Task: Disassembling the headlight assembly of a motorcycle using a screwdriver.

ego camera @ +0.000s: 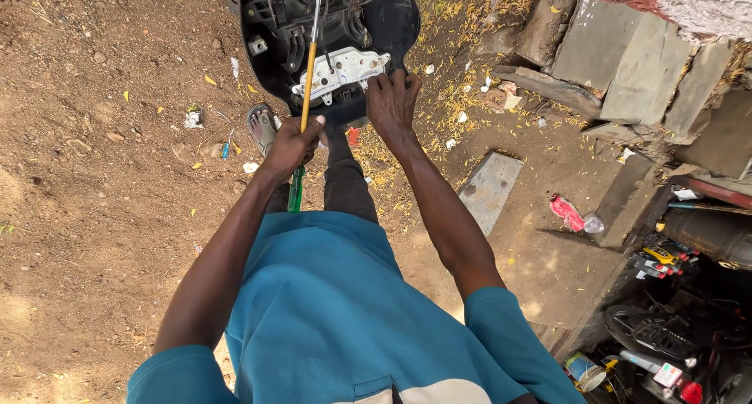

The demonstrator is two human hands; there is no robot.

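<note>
**Black plastic panel held, screwdriver applied**

Left hand [291, 144] is clenched around a long screwdriver with yellow shaft and green handle [305, 99], tip at the black plastic vehicle panel [392, 20]. Right hand [393, 100] grips the panel's lower edge beside a white metal bracket [345, 69], above bare dirt ground [94, 177].

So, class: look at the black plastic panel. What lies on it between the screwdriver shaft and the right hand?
In the head view, a white metal bracket sits on the black plastic panel, between the screwdriver held by the left hand and the right hand.
</note>
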